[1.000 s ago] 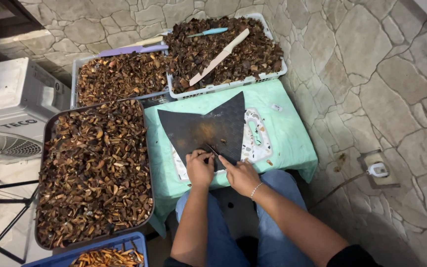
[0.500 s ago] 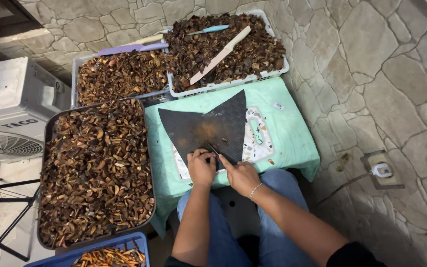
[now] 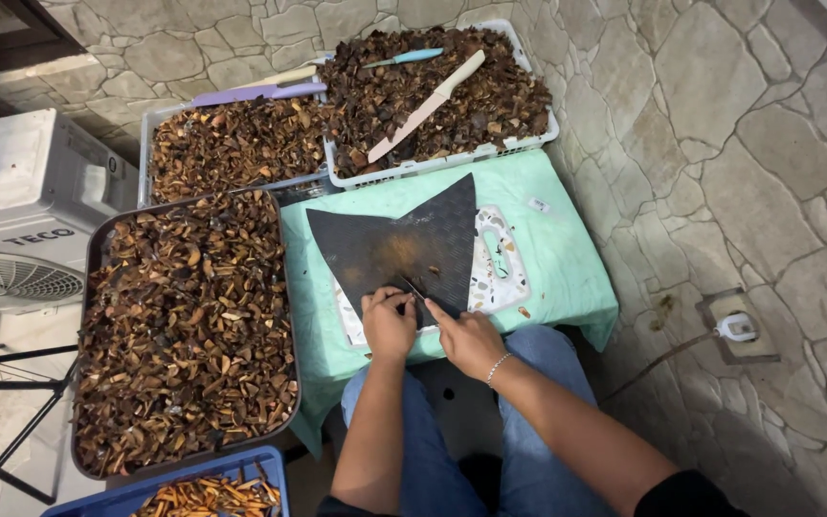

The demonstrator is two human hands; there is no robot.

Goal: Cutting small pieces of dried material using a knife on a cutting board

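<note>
Hands are meeting at the near edge of a dark rubber mat (image 3: 404,251), both forearms reaching up from the person's lap. The left hand (image 3: 388,324) is curling palm-down, fingers closing on a small piece that is too hidden to make out. The right hand (image 3: 468,340), with a thin bracelet (image 3: 498,367) at the wrist, is gripping a small knife (image 3: 413,288) whose blade is pointing up and left, its tip lying just beside the left fingers. The piece being cut is sitting between the two hands, on the mat's lower edge.

The mat is lying over a white cutting board (image 3: 495,268), which is resting on a green cloth (image 3: 557,273) covering a low table. To the left, a big dark tray (image 3: 98,258) is brimming with brown dried chips. Farther away, two baskets of the same chips are standing side by side: the grey basket (image 3: 150,129) is carrying a purple knife (image 3: 256,93), and the white basket (image 3: 433,165) is carrying a cream knife (image 3: 428,103) and a teal knife (image 3: 404,58). A blue crate (image 3: 232,467) with orange strips is sitting at the bottom left.

Compared with half a second ago, both hands are staying in nearly the same spot on the mat, and nothing around them is shifting.
</note>
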